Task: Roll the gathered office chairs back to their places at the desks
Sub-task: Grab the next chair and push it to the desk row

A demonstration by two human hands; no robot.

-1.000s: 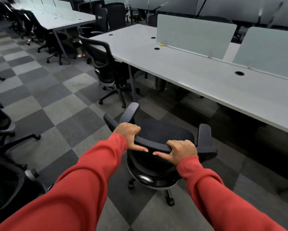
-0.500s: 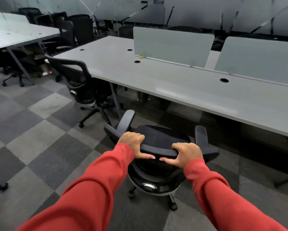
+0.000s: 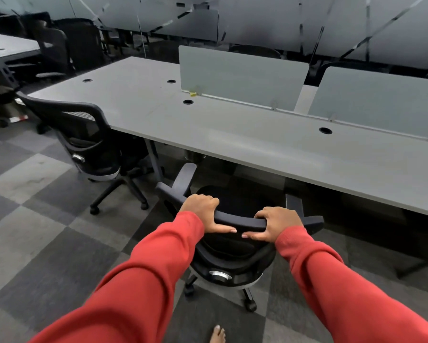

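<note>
A black mesh office chair on castors stands in front of me, facing the long grey desk. Its armrests reach the desk's front edge and its seat lies partly in the desk's shadow. My left hand grips the top rail of the backrest on the left, thumb stretched along the rail. On the right of the same rail my right hand grips it likewise. Both arms wear red sleeves.
A second black chair is tucked at the desk's left end beside a desk leg. Frosted divider panels stand along the desk's back. More chairs crowd the far left. Checkered carpet covers the floor. A bare foot shows below.
The chair has rolled forward and to the right towards the desk, its armrests now at the desk edge. My view has turned right. Both hands keep the same hold on the backrest.
</note>
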